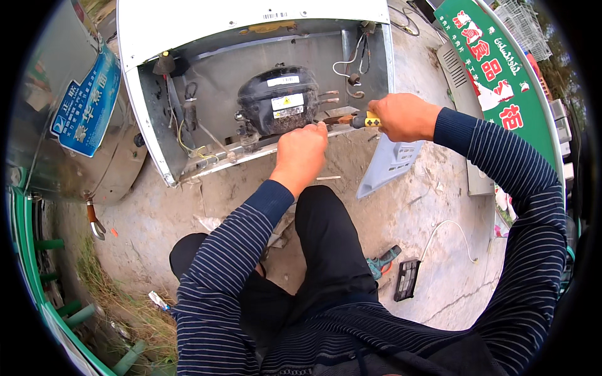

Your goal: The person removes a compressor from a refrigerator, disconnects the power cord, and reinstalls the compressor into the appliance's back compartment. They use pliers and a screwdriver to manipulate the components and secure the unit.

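A black dome-shaped compressor [254, 91] sits in the open bottom compartment of a white appliance cabinet [188, 14]. Short copper pipe stubs [329, 93] stick out from its right side. My right hand [407, 117] is closed round the yellow-and-black handle of a hand tool [372, 119], whose rusty-brown front end points left toward the compressor's base. My left hand [301, 155] is closed at the compartment's front rail [244, 153], just below the compressor. Its fingers pinch at the tool's far end; what lies between them is hidden.
Loose wires [182, 135] hang inside the compartment at left. A grey plastic panel [390, 164] leans at the right. A teal power tool [384, 260] and a black rectangular part [407, 280] lie on the ground. A metal tank [81, 166] and a green sign [495, 69] flank me.
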`<state>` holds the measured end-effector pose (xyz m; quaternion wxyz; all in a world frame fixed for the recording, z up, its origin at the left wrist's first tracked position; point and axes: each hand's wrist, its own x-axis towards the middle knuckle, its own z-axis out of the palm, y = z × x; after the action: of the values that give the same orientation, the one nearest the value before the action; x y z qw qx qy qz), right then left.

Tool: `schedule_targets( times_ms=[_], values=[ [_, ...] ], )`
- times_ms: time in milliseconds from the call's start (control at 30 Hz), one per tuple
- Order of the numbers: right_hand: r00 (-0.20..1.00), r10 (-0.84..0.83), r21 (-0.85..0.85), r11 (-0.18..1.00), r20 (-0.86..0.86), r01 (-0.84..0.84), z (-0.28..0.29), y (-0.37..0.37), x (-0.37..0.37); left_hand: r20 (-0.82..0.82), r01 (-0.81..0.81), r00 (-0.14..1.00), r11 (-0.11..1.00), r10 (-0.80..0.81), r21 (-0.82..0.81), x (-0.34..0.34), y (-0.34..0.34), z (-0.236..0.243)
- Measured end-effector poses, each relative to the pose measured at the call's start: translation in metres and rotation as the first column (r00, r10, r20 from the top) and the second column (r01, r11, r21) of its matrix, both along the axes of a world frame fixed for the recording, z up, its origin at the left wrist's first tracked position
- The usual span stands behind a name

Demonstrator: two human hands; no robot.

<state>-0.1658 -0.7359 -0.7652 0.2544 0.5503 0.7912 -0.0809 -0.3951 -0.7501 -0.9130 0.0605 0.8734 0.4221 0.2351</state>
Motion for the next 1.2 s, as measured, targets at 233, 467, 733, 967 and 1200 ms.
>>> schedule_targets(
  times_ms=[233,467,733,967,1200],
  values=[
    [0.955,0.292,0.267,0.918,0.043,-0.293,-0.031,0.029,0.044,0.025,0.093,0.995,0.995,-0.092,-0.03,-0.01,-0.006,-0.001],
    [0.956,0.286,0.337,0.895,0.067,-0.292,-0.037,0.021,0.056,-0.013,0.212,0.976,0.962,-0.218,-0.171,-0.022,-0.033,0.007],
    [0.903,0.314,0.583,0.69,0.293,-0.429,0.009,-0.064,0.011,-0.123,0.149,0.97,0.91,-0.211,-0.386,-0.043,-0.055,0.021],
    [0.873,-0.37,-0.071,0.927,-0.318,0.367,-0.085,-0.196,0.059,-0.236,0.009,0.957,0.828,-0.17,-0.56,-0.081,-0.076,0.019],
    [0.665,-0.746,-0.438,0.585,0.038,0.682,-0.279,-0.405,0.078,-0.375,-0.105,0.906,0.757,-0.194,-0.645,-0.084,-0.065,-0.011]
  ],
)
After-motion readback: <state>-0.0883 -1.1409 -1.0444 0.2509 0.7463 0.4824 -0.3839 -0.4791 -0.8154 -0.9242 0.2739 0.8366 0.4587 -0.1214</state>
